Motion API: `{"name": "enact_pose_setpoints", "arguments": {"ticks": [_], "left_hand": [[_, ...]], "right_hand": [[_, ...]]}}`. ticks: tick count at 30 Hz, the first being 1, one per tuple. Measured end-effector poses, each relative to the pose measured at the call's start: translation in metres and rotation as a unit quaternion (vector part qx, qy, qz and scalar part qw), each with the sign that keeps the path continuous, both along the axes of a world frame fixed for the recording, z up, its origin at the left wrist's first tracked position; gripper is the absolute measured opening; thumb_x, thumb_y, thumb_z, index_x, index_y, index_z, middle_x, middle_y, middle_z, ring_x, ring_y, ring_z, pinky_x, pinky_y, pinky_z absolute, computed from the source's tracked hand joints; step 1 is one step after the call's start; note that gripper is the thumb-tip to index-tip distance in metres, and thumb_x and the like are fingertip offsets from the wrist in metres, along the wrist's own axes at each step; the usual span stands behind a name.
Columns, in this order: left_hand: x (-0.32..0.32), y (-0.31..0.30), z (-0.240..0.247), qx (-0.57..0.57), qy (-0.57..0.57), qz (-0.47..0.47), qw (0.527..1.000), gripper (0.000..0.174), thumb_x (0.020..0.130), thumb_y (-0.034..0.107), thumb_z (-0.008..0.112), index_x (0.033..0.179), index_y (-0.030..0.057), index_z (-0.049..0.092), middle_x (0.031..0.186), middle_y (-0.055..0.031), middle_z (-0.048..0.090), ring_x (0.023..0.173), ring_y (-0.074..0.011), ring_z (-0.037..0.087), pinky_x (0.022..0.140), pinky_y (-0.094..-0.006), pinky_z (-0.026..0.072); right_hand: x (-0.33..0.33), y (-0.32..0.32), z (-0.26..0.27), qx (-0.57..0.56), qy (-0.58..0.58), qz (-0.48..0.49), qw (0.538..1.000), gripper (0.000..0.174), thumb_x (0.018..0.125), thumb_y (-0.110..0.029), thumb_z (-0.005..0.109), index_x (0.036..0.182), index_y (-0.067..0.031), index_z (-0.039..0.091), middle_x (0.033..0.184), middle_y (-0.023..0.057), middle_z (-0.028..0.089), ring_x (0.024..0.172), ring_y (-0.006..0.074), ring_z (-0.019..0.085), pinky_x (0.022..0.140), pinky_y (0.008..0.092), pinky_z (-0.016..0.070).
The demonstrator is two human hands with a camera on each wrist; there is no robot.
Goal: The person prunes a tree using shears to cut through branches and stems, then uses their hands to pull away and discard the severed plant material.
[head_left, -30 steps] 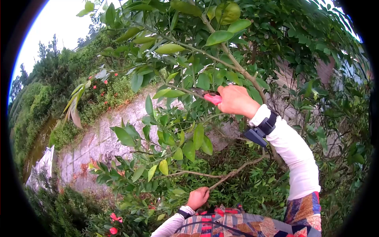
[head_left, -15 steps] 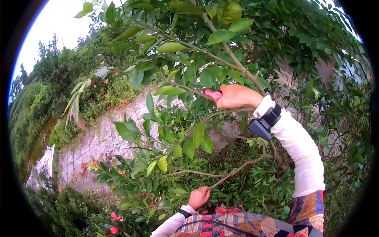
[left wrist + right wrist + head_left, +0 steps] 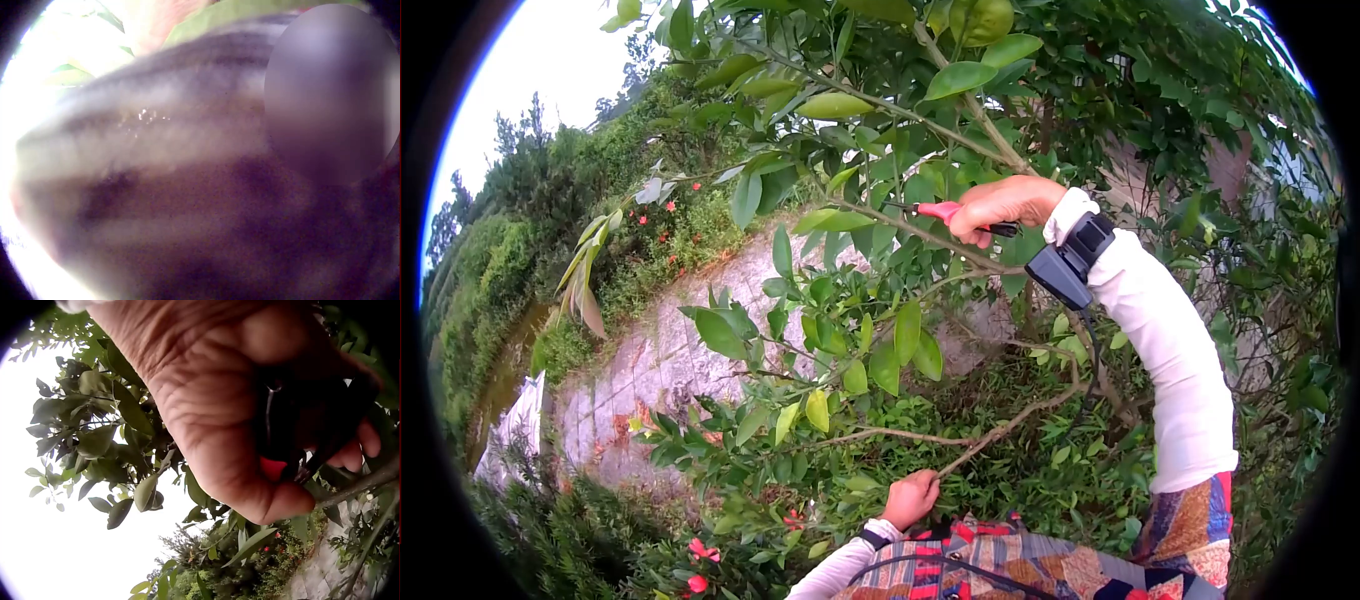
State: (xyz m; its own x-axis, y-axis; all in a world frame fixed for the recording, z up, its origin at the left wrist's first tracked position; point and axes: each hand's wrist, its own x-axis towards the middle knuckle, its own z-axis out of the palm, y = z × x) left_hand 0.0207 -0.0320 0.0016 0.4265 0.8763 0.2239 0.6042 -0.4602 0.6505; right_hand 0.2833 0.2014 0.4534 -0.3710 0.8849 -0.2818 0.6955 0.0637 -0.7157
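Note:
My right hand (image 3: 1005,203) grips pruning shears (image 3: 940,210) with red and black handles. Their blades point left, just above a thin leafy branch (image 3: 900,228) in the head view. Seen from the right wrist, the fingers and thumb wrap the black handle (image 3: 344,419), and a branch (image 3: 369,481) passes close by the fingertips. Low in the head view, my left hand (image 3: 912,500) holds the end of a bare, forked lower branch (image 3: 1025,412) near the waist. Blurred striped cloth (image 3: 156,144) fills most of the left wrist view and hides that hand's fingers.
A thicker limb (image 3: 990,120) rises behind the right hand, with a green fruit (image 3: 980,20) near the top. Leafy twigs (image 3: 890,350) hang between the two hands. A paved slope (image 3: 660,350) lies beyond, and dense shrubs (image 3: 1280,330) stand to the right.
The right hand has risen slightly and turned, so the shears lie more level above the thin branch. The left hand keeps its hold on the lower branch.

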Motion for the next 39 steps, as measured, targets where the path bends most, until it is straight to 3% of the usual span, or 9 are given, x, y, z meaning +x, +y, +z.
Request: {"name": "enact_pose_setpoints", "arguments": {"ticks": [8, 11, 18, 21, 22, 24, 29, 32, 39], "left_hand": [[-0.001, 0.002, -0.002, 0.000, 0.007, 0.001, 1.000, 0.018, 0.096, 0.022, 0.066, 0.105, 0.0072, 0.070, 0.093, -0.0149, 0.073, 0.083, -0.0382, 0.071, 0.071, -0.0487, 0.0573], [-0.002, 0.003, -0.002, 0.001, 0.007, 0.002, 1.000, 0.018, 0.096, 0.022, 0.067, 0.106, 0.0071, 0.070, 0.094, -0.0148, 0.073, 0.083, -0.0383, 0.071, 0.070, -0.0484, 0.0574], [-0.003, 0.003, 0.000, 0.002, 0.002, -0.008, 1.000, 0.020, 0.099, 0.025, 0.063, 0.106, 0.0067, 0.068, 0.094, -0.0156, 0.073, 0.082, -0.0379, 0.071, 0.071, -0.0503, 0.0576], [0.001, 0.007, 0.000, 0.010, -0.001, -0.007, 1.000, 0.019, 0.099, 0.025, 0.063, 0.105, 0.0067, 0.068, 0.094, -0.0155, 0.073, 0.083, -0.0378, 0.072, 0.071, -0.0501, 0.0578], [-0.004, 0.005, 0.000, 0.015, 0.004, -0.008, 1.000, 0.019, 0.099, 0.025, 0.063, 0.104, 0.0067, 0.068, 0.094, -0.0153, 0.073, 0.083, -0.0377, 0.072, 0.071, -0.0500, 0.0579], [-0.001, 0.008, -0.001, 0.013, 0.002, -0.002, 1.000, 0.019, 0.098, 0.023, 0.065, 0.106, 0.0062, 0.069, 0.094, -0.0155, 0.073, 0.083, -0.0379, 0.072, 0.071, -0.0489, 0.0576], [-0.001, 0.003, -0.001, -0.005, 0.009, -0.003, 1.000, 0.019, 0.096, 0.021, 0.066, 0.107, 0.0056, 0.070, 0.094, -0.0159, 0.073, 0.083, -0.0381, 0.072, 0.071, -0.0481, 0.0572], [-0.002, 0.002, -0.004, -0.002, 0.006, -0.002, 1.000, 0.019, 0.096, 0.022, 0.066, 0.107, 0.0058, 0.070, 0.095, -0.0158, 0.073, 0.084, -0.0383, 0.072, 0.071, -0.0485, 0.0570], [-0.001, -0.001, -0.002, 0.005, 0.013, 0.000, 1.000, 0.020, 0.096, 0.023, 0.066, 0.107, 0.0068, 0.070, 0.095, -0.0154, 0.073, 0.084, -0.0383, 0.071, 0.071, -0.0489, 0.0571]], "right_hand": [[-0.003, 0.001, -0.015, -0.024, -0.022, -0.001, 0.999, 0.035, 0.080, -0.036, 0.071, 0.090, -0.0025, 0.067, 0.085, 0.0040, 0.061, 0.073, 0.0150, 0.059, 0.063, 0.0305, 0.0480], [-0.006, -0.009, -0.018, 0.059, -0.089, 0.036, 0.994, 0.035, 0.079, -0.032, 0.068, 0.091, 0.0005, 0.064, 0.073, 0.0029, 0.057, 0.060, 0.0149, 0.055, 0.054, 0.0317, 0.0453], [-0.012, -0.020, -0.030, 0.075, -0.139, 0.053, 0.986, 0.038, 0.082, -0.032, 0.064, 0.100, 0.0005, 0.064, 0.073, 0.0098, 0.063, 0.069, 0.0170, 0.063, 0.062, 0.0350, 0.0471], [-0.011, -0.007, -0.071, 0.290, -0.070, 0.012, 0.954, 0.033, 0.086, -0.028, 0.062, 0.102, 0.0001, 0.064, 0.073, 0.0107, 0.064, 0.064, 0.0181, 0.064, 0.057, 0.0357, 0.0494], [-0.007, -0.013, -0.075, 0.288, -0.067, 0.010, 0.955, 0.033, 0.086, -0.028, 0.062, 0.102, 0.0001, 0.064, 0.073, 0.0107, 0.064, 0.064, 0.0181, 0.064, 0.057, 0.0357, 0.0494], [0.001, -0.020, -0.059, 0.101, 0.010, -0.046, 0.994, 0.040, 0.086, -0.027, 0.062, 0.117, -0.0018, 0.068, 0.075, 0.0092, 0.065, 0.068, 0.0170, 0.064, 0.057, 0.0370, 0.0519], [0.007, -0.039, -0.035, 0.120, -0.015, -0.043, 0.992, 0.039, 0.087, -0.028, 0.063, 0.114, 0.0003, 0.064, 0.082, 0.0062, 0.066, 0.062, 0.0153, 0.061, 0.054, 0.0330, 0.0512], [0.004, -0.057, -0.025, 0.123, 0.044, -0.057, 0.990, 0.026, 0.086, -0.023, 0.063, 0.104, -0.0032, 0.061, 0.076, 0.0006, 0.059, 0.059, 0.0117, 0.056, 0.055, 0.0298, 0.0502], [0.002, -0.086, -0.034, 0.215, 0.095, -0.029, 0.972, 0.037, 0.088, -0.019, 0.064, 0.119, -0.0022, 0.071, 0.090, -0.0002, 0.064, 0.078, 0.0093, 0.057, 0.072, 0.0264, 0.0473]]}}
